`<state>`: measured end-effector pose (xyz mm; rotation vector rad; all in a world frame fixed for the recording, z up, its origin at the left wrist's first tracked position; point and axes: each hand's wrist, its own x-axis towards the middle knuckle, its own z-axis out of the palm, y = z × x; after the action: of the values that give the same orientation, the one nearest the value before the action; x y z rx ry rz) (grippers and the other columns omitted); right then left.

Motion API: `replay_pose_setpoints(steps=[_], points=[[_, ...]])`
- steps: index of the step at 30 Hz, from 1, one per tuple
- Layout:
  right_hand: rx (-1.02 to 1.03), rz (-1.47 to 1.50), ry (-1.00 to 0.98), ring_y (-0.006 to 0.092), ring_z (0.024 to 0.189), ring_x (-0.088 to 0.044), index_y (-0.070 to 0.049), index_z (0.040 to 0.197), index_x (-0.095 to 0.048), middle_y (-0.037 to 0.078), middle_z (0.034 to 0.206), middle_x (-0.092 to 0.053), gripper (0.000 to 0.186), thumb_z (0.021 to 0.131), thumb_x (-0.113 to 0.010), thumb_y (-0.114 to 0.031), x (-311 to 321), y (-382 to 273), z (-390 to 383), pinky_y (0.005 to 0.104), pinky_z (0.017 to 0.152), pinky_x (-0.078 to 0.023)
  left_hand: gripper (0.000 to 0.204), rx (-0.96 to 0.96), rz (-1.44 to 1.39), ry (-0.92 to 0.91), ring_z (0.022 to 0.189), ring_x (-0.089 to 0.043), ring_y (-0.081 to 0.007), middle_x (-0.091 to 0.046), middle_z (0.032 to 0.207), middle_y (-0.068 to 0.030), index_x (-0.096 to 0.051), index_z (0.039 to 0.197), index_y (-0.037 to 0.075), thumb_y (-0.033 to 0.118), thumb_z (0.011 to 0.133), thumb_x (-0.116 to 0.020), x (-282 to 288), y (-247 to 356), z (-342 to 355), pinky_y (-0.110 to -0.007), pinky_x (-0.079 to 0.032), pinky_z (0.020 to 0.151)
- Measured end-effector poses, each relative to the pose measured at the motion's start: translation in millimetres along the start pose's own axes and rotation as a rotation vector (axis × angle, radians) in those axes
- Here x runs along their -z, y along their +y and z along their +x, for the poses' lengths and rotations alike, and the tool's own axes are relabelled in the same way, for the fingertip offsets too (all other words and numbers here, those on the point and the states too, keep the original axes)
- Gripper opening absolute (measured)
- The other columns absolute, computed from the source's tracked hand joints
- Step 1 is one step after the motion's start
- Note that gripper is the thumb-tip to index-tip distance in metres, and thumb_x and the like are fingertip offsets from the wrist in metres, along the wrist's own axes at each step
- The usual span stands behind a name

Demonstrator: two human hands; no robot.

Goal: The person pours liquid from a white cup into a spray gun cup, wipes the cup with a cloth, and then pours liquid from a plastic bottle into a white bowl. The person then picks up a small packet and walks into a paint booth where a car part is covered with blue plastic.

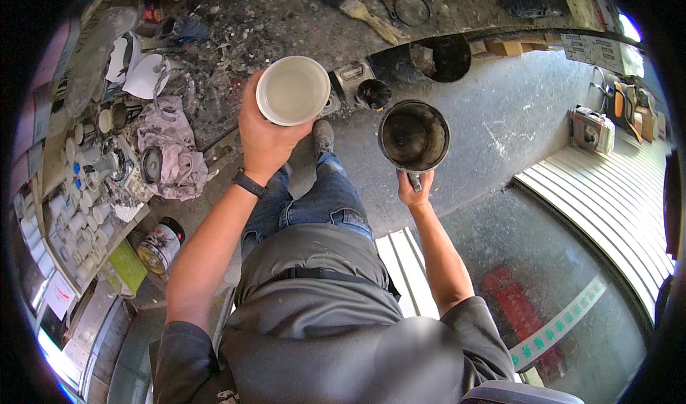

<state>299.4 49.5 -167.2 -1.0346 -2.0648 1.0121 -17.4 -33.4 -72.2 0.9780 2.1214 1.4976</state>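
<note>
My left hand [270,141] is wrapped round a white cup [293,91], raised over the floor near the workbench edge. Its inside is pale, and I cannot tell whether liquid is in it. Out to the right, my right hand [417,191] grips a dark metal mug [414,136] by its handle. The mug's opening faces up and shows a stained, brownish-black inside. The two vessels are apart, roughly level with each other in view.
The stained workbench [243,25] carries a paintbrush [363,16] and a crumpled pinkish rag [171,150]. A dark, open round container [450,57] is at the bench's edge. Several white cups [82,225] crowd a left shelf, near a labelled tin [161,245]. A case [592,129] stands far right.
</note>
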Motion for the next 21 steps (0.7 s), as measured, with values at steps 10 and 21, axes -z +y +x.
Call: replay_pose_setpoints(steps=[10,21], points=[[-0.027,0.012,-0.057,0.0372,0.074,-0.067,-0.004,0.090,-0.067,0.016,0.081,-0.067,0.017,0.081,-0.069,-0.018,0.5,10.8,-1.5,0.0413,0.070,-0.052,0.095,-0.004,0.057,-0.060,0.129,-0.059,-0.0262,-0.059,0.139,-0.0156,-0.039,0.148,0.001,0.009,0.069,-0.093,6.3,-1.0,-3.2,-0.039,-0.048,0.108],[-0.023,-0.008,-0.055,0.0356,0.072,-0.066,-0.004,0.088,-0.067,0.016,0.080,-0.067,0.015,0.081,-0.067,-0.018,1.1,6.0,4.7,0.0405,0.069,-0.051,0.083,-0.003,0.005,0.029,0.118,-0.064,-0.0287,-0.065,0.128,-0.0152,-0.051,0.137,0.001,0.014,0.065,-0.092,1.1,1.6,-2.2,-0.039,-0.049,0.103]])
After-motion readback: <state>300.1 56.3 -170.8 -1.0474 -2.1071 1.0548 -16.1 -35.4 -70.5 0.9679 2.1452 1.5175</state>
